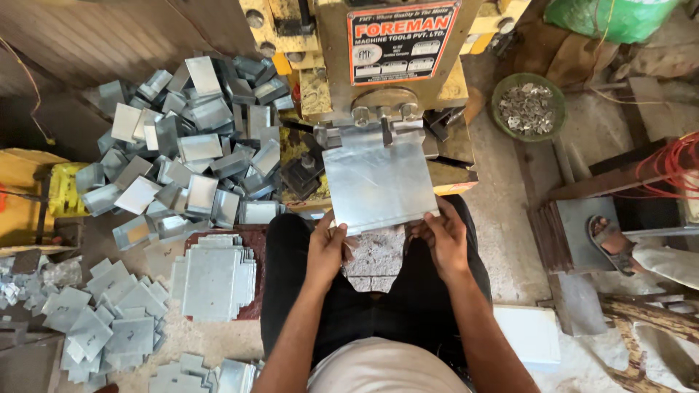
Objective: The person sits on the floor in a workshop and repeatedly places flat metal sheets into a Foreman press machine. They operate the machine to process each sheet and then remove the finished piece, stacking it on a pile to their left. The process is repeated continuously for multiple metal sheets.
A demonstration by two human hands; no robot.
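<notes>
Left hand (325,247) is clamped on the near left corner of a flat metal sheet (378,185); right hand (441,236) is closed on its near right corner. The sheet's far edge sits under the yellow press machine (393,65). A stack of flat blanks (212,280) lies just left of the left knee, with a heap of bent metal boxes (193,156) beyond it. A green bowl of scrap pieces (528,109) stands right of the press.

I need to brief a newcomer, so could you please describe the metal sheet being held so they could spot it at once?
Find the yellow press machine at top centre. Lying at its front, held at the near edge by the left hand and right hand, is the sheet. Unlike the folded pieces and the stacked blanks to the left, it is large, flat and alone.
</notes>
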